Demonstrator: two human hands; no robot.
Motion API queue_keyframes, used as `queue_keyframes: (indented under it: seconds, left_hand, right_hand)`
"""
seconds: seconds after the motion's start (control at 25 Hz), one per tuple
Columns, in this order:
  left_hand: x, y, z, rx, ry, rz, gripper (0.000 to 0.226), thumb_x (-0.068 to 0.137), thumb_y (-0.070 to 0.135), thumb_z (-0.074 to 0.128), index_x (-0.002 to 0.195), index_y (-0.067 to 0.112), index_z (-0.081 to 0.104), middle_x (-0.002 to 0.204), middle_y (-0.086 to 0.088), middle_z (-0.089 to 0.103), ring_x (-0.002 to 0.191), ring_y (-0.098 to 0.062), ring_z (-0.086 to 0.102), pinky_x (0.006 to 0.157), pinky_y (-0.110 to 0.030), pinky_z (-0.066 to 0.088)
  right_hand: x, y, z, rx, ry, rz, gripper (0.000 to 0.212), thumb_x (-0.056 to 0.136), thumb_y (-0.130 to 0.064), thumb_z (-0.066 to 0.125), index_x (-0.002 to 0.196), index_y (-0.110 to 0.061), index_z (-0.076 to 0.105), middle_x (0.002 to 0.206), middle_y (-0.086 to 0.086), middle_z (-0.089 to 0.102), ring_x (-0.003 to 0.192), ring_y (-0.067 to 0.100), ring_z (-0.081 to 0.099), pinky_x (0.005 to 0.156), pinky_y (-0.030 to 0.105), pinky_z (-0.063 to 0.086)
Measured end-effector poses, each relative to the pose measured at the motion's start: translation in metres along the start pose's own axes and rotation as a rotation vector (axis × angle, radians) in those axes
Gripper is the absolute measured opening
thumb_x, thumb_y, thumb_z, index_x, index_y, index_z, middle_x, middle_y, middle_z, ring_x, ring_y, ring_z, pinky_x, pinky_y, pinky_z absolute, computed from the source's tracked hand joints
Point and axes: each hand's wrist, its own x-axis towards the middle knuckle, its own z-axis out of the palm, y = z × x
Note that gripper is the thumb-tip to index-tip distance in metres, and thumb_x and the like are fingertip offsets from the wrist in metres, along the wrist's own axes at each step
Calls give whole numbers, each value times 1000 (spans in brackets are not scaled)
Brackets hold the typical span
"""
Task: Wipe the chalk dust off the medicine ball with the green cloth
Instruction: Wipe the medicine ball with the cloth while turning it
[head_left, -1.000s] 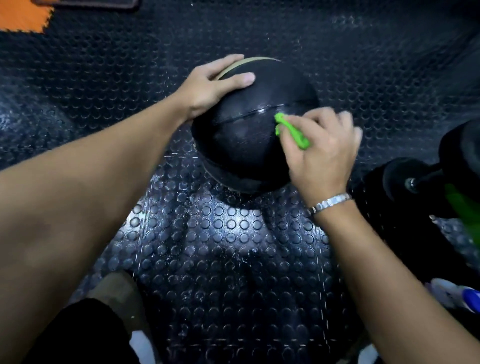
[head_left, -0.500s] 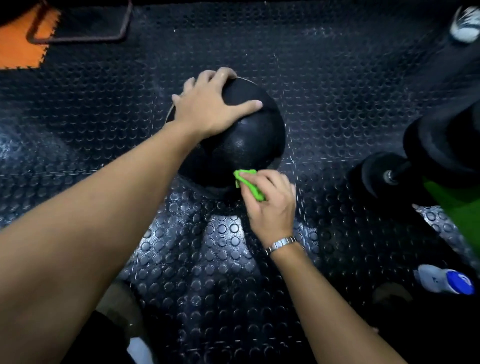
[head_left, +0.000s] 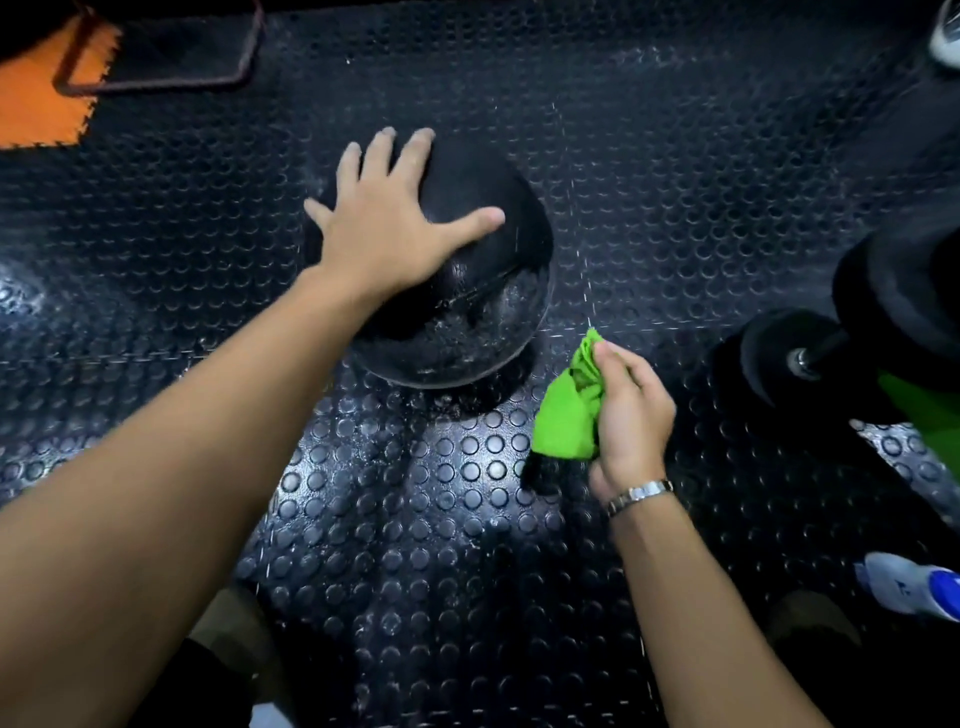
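A black medicine ball (head_left: 467, 306) sits on the studded black rubber floor, with faint whitish streaks on its near side. My left hand (head_left: 387, 228) lies flat on top of it, fingers spread and straight. My right hand (head_left: 626, 415) is off the ball, to its lower right, gripping a bunched green cloth (head_left: 569, 410) that hangs above the floor. A silver watch band circles the right wrist.
A black dumbbell (head_left: 779, 358) with a metal bar lies at the right beside something green. A white and blue bottle (head_left: 909, 584) lies at the lower right. An orange mat (head_left: 41, 88) and a dark metal frame (head_left: 166, 78) sit at the top left.
My right hand has lifted the green cloth off the ball's near side and drawn it back to the right. My left hand has flattened on top of the ball.
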Motion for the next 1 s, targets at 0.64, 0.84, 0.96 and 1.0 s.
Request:
queue_keyframes:
  seconds: [0.64, 0.84, 0.96, 1.0]
  left_hand:
    - [104, -52, -39, -392, -150, 39, 87, 51, 90, 81, 130, 56, 66, 139, 22, 65, 126, -2, 61, 116, -28, 42]
    - [107, -45, -36, -356, -144, 50, 91, 49, 93, 76, 132, 57, 65, 142, 23, 61, 132, -5, 57, 121, -32, 38]
    - [108, -46, -34, -361, -135, 51, 90, 50, 94, 76, 131, 57, 66, 140, 25, 62, 131, -4, 58, 121, -32, 39]
    - [108, -45, -32, -367, -127, 54, 91, 50, 94, 75, 131, 56, 66, 140, 25, 62, 130, -3, 58, 120, -32, 40]
  right_hand:
    - [71, -33, 105, -517, -175, -658, 16, 90, -18, 66, 102, -27, 73, 100, -11, 70, 96, 6, 62, 93, 29, 48]
    - [71, -21, 113, -552, -213, -904, 11, 85, -21, 72, 95, -20, 77, 93, -4, 69, 87, 11, 64, 82, 25, 48]
    - [88, -28, 120, -557, -111, -802, 10, 82, -21, 71, 90, -22, 77, 88, -3, 70, 81, 10, 62, 81, 31, 50]
    - [90, -31, 125, -567, -59, -761, 10, 82, -22, 71, 89, -23, 77, 88, -4, 70, 81, 9, 61, 82, 32, 49]
